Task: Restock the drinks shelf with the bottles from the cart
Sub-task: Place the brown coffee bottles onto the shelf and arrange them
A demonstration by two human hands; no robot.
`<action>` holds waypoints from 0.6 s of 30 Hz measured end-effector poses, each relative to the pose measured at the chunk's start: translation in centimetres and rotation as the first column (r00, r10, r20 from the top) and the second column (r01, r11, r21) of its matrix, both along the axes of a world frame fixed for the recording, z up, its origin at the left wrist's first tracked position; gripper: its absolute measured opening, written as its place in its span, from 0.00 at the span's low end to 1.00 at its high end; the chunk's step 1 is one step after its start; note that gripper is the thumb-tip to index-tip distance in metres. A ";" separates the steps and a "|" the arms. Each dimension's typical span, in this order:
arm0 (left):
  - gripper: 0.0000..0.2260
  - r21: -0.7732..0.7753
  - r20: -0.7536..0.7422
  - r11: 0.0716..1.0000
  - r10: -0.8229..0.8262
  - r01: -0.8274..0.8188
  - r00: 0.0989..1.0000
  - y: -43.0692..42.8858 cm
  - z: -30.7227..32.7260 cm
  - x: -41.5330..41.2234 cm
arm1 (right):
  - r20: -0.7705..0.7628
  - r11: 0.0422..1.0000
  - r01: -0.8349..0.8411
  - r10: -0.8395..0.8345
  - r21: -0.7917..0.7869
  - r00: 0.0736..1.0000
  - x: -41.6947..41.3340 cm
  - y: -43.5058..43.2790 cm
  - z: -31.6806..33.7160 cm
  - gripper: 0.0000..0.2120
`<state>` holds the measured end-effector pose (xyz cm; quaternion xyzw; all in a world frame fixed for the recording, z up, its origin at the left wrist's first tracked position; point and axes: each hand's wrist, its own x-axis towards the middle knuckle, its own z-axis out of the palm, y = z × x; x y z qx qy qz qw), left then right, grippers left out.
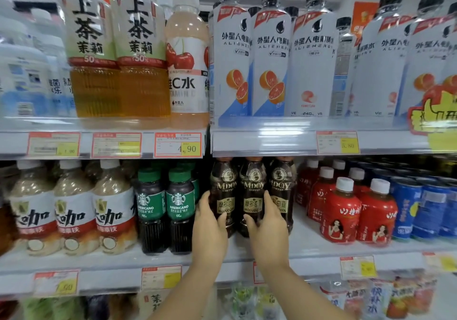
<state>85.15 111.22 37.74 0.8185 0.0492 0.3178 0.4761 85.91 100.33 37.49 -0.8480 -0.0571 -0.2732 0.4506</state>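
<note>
Both forearms are showing at the lower edge of the view, angled up toward the stock, and the hands are sitting side by side, close but apart. The left hand (210, 223) is gripping the left coffee bottle (223, 188), with its fingers round the bottle's left flank and its thumb on the label. The right hand (268, 225) is gripping the middle coffee bottle (252, 188), thumb on the front and fingers lying in the gap beside the right coffee bottle (283, 186) (no hand is holding that one). All three dark bottles are standing upright, shoulder to shoulder, on the middle shelf (309, 243). Green-capped bottles (179, 208) are standing just to their left, while red bottles (341, 215) and blue cans (405, 211) are standing to their right. Above, the upper shelf (259, 141) is carrying price tags (178, 145), tall white bottles (269, 52) and tea bottles (91, 55).
</note>
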 end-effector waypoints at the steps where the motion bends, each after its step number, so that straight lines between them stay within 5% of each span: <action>1: 0.26 -0.002 0.000 1.000 -0.002 0.002 1.000 0.1 0.0 0.0 | -0.003 0.999 -0.039 0.039 0.021 0.999 0.0 -0.2 -0.1 0.34; 4: 0.28 -0.017 -0.008 1.000 -0.022 0.021 1.000 0.1 0.1 -0.1 | 0.111 0.992 -0.100 0.091 0.083 0.990 -1.2 -1.8 0.1 0.26; 7: 0.32 -0.033 -0.025 0.998 -0.049 0.049 0.998 -0.3 0.4 -0.2 | 0.257 0.989 0.081 -0.111 0.126 0.960 -1.1 -4.1 0.7 0.24; 11: 0.35 -0.019 -0.022 1.000 -0.011 0.010 1.000 -1.2 0.5 0.1 | -0.005 0.989 0.092 -0.093 0.117 0.996 1.6 -5.5 1.0 0.39; 18: 0.42 0.036 -0.038 0.998 0.050 -0.048 0.998 -2.3 -0.2 0.3 | -0.124 0.985 -0.078 0.098 0.155 0.987 3.4 -7.7 1.2 0.36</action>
